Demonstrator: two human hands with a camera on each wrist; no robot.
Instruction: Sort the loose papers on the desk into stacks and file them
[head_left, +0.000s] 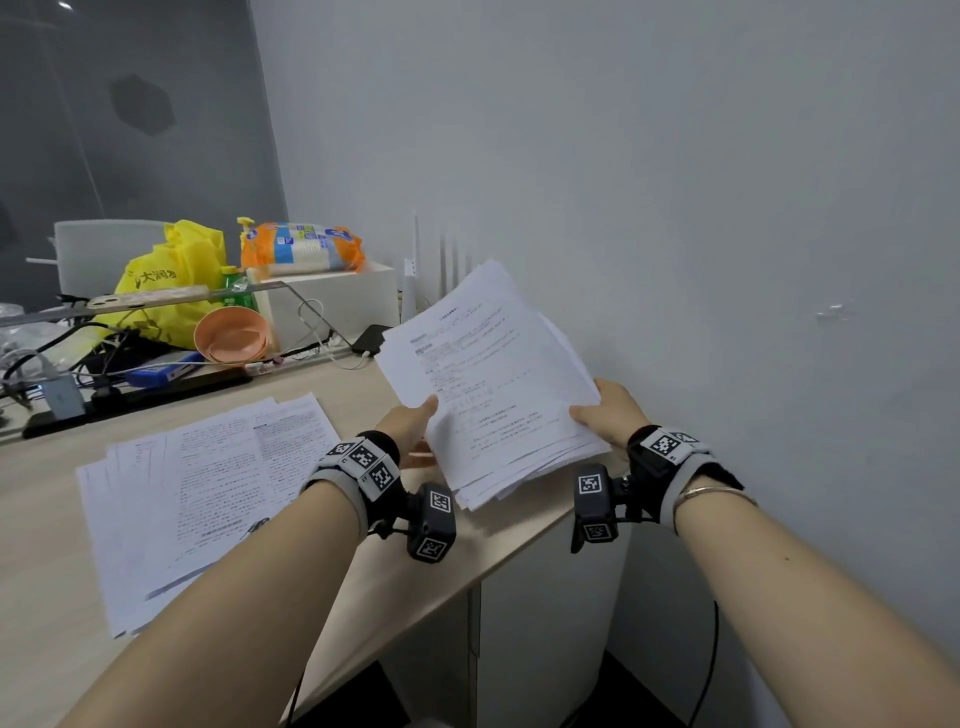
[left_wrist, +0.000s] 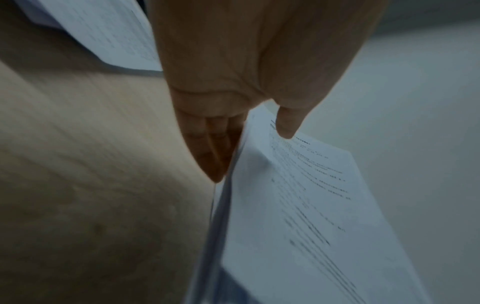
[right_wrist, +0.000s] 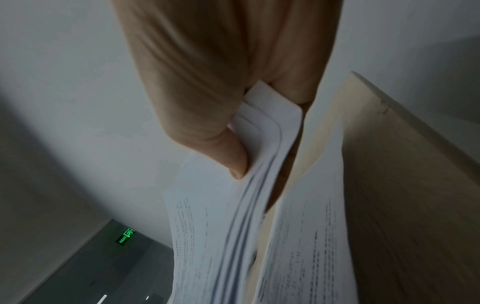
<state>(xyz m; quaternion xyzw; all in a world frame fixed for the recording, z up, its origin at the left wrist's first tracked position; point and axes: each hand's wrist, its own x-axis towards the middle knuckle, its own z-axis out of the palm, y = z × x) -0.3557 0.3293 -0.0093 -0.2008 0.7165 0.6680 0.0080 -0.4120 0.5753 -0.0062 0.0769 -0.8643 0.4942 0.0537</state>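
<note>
From the head view: holding a thick sheaf of white printed sheets (head_left: 488, 384) up off the pale wooden surface (head_left: 47, 530), tilted toward the grey wall, near the surface's right corner; gripping its left edge with the left hand (head_left: 410, 423), thumb lying on top; gripping its lower right corner with the right hand (head_left: 610, 410), thumb likewise on top. Lying flat on the surface to the left, well apart from the raised sheaf, a fanned spread of loose printed pages (head_left: 197, 483). Sitting farther back, a yellow plastic bag (head_left: 166, 280), a stack of peach-coloured plastic bowls (head_left: 234, 335) and a white box (head_left: 337, 299). From the left wrist view: pinching the sheaf (left_wrist: 298, 205) with the left hand (left_wrist: 233, 72), thumb pressing on the printed top sheet, fingers (left_wrist: 207, 148) lying straight along the underside, the wooden surface (left_wrist: 91, 164) below. From the right wrist view: clamping the sheaf's corner (right_wrist: 259, 144) with the right hand (right_wrist: 207, 82), thumb curling over the top, the remaining fingers mostly hidden behind the paper.
</note>
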